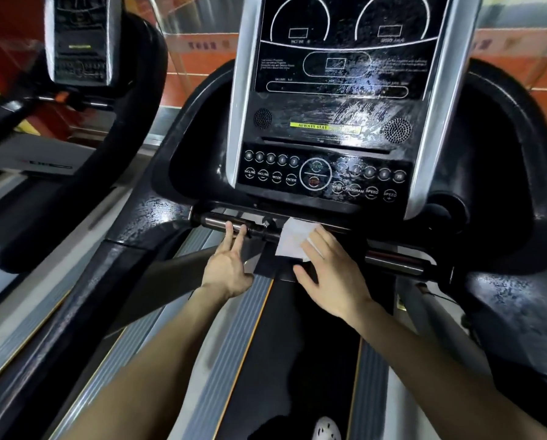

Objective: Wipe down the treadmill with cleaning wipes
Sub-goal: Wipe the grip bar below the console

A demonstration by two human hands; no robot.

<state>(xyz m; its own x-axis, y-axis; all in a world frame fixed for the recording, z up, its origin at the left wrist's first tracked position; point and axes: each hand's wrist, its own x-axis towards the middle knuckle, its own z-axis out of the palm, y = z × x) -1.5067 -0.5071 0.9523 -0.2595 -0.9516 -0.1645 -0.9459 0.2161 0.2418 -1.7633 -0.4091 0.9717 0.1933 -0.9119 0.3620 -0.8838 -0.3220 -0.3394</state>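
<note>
Wiping the front handlebar (pixel 257 229) of the treadmill (pixel 158 217) with a white cleaning wipe (pixel 292 241), draped over the bar's middle just below the button panel (pixel 323 176). Pinned there under the flat, straight fingers of the right hand (pixel 332 274), pressed rather than gripped. On the left hand (pixel 227 265), fingers likewise straight and holding nothing, tips touching the left chrome grip sensor (pixel 224 222) just beside the wipe. Judging by wet streaks across the console (pixel 329 115) and droplets on the side housings, probably done with the display and now on the bar. Next, most likely, sliding the wipe sideways toward the right chrome sensor (pixel 392 258); calls for steady pressure and curling the wipe round the tube to reach its underside. Tight above, with the panel's lower lip close over the bar. Open room below, over the belt (pixel 297 344), and along the bar out to the side arms. Well apart on the left, a neighbouring treadmill (pixel 81 42).
</note>
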